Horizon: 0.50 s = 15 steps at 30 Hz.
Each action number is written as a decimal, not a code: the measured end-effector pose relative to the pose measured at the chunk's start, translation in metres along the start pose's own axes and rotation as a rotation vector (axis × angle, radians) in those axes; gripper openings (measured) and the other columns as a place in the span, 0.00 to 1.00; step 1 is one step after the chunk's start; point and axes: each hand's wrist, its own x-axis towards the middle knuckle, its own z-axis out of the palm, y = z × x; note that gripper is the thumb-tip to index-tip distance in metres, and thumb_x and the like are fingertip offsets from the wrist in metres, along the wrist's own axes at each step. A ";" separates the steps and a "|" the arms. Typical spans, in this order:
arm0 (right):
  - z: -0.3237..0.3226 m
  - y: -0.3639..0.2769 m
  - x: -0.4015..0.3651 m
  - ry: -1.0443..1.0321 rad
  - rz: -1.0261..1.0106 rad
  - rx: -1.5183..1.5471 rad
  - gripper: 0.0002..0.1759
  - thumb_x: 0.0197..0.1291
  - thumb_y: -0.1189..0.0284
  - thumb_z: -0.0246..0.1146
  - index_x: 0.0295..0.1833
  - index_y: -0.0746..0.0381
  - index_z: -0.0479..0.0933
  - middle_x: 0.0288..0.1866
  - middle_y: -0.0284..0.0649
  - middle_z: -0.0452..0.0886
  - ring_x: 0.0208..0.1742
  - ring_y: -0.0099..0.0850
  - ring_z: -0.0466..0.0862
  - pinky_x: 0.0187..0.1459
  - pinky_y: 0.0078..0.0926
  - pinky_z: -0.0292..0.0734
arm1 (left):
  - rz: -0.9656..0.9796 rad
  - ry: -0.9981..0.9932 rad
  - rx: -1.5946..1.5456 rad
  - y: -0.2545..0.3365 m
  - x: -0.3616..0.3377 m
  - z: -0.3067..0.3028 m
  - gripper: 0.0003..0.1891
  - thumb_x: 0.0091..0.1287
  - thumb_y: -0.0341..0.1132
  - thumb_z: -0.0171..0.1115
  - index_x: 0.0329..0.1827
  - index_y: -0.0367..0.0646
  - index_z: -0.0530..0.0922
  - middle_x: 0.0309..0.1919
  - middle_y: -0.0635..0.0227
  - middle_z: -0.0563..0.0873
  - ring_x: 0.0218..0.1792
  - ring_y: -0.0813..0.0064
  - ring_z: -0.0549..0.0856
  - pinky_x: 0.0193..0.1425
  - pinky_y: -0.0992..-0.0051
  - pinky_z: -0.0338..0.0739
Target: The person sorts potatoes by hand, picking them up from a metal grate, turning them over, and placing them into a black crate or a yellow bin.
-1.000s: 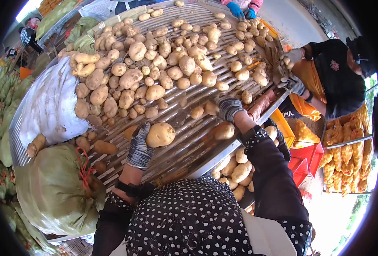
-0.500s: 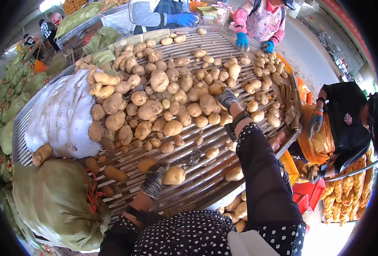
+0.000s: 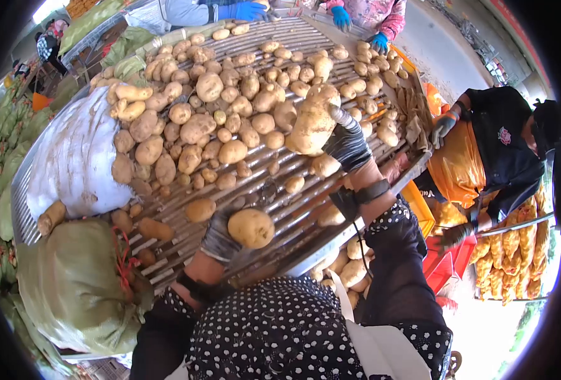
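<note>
My left hand (image 3: 219, 235), in a dark striped glove, is closed around a round yellowish potato (image 3: 251, 228) low over the slatted metal table (image 3: 279, 242). In my right hand (image 3: 350, 143), gloved the same way, is a large, long potato (image 3: 313, 121), raised above the slats with the thumb across its upper side. Many loose potatoes (image 3: 197, 128) of mixed sizes lie heaped beyond and to the left of both hands. A smaller potato (image 3: 200, 209) rests just left of my left hand, and another potato (image 3: 324, 166) lies beneath my right wrist.
A white sack (image 3: 81, 152) covers the table's left side, with a tied green sack (image 3: 71, 285) nearer me. More potatoes (image 3: 353, 272) sit below the near edge. Co-workers' blue-gloved hands (image 3: 245, 11) show at the far side; a person in black (image 3: 505, 145) stands right, near a red crate (image 3: 442, 263).
My right hand has lifted the large potato off the heap and drawn it nearer. My left hand still holds its potato, now turned and slightly raised. The view has shifted a little.
</note>
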 end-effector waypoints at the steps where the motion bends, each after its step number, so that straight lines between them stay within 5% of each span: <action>1: 0.006 0.010 -0.009 -0.053 -0.013 0.037 0.31 0.56 0.63 0.65 0.63 0.64 0.66 0.56 0.47 0.76 0.57 0.42 0.77 0.60 0.46 0.71 | -0.004 -0.101 -0.048 -0.007 0.003 0.007 0.16 0.61 0.36 0.60 0.49 0.39 0.78 0.45 0.58 0.83 0.46 0.60 0.82 0.55 0.58 0.77; 5: 0.025 0.053 -0.036 -0.103 -0.063 0.068 0.39 0.50 0.58 0.70 0.63 0.63 0.65 0.56 0.47 0.76 0.57 0.42 0.76 0.60 0.45 0.71 | -0.075 -0.280 -0.150 -0.033 0.002 0.042 0.22 0.65 0.45 0.55 0.57 0.41 0.74 0.47 0.56 0.83 0.44 0.59 0.84 0.52 0.56 0.79; 9: 0.048 0.072 -0.060 -0.234 -0.122 -0.139 0.47 0.38 0.62 0.76 0.65 0.63 0.63 0.57 0.43 0.76 0.58 0.40 0.76 0.62 0.40 0.70 | -0.131 -0.474 -0.048 -0.038 -0.015 0.068 0.26 0.67 0.49 0.55 0.61 0.40 0.68 0.49 0.56 0.81 0.43 0.59 0.84 0.52 0.57 0.80; 12: 0.051 0.065 -0.078 -0.334 -0.151 -0.411 0.51 0.37 0.71 0.76 0.70 0.63 0.58 0.63 0.42 0.71 0.65 0.37 0.70 0.66 0.38 0.63 | -0.088 -0.248 -0.181 -0.031 -0.021 0.060 0.28 0.68 0.53 0.50 0.62 0.40 0.67 0.52 0.55 0.79 0.46 0.58 0.82 0.55 0.57 0.78; 15: 0.066 0.049 -0.095 -0.302 -0.155 -0.656 0.49 0.45 0.69 0.73 0.72 0.62 0.55 0.69 0.42 0.64 0.70 0.36 0.62 0.69 0.36 0.58 | -0.023 -0.273 0.070 -0.014 -0.031 0.058 0.29 0.65 0.51 0.56 0.61 0.37 0.68 0.51 0.55 0.80 0.46 0.59 0.83 0.52 0.58 0.80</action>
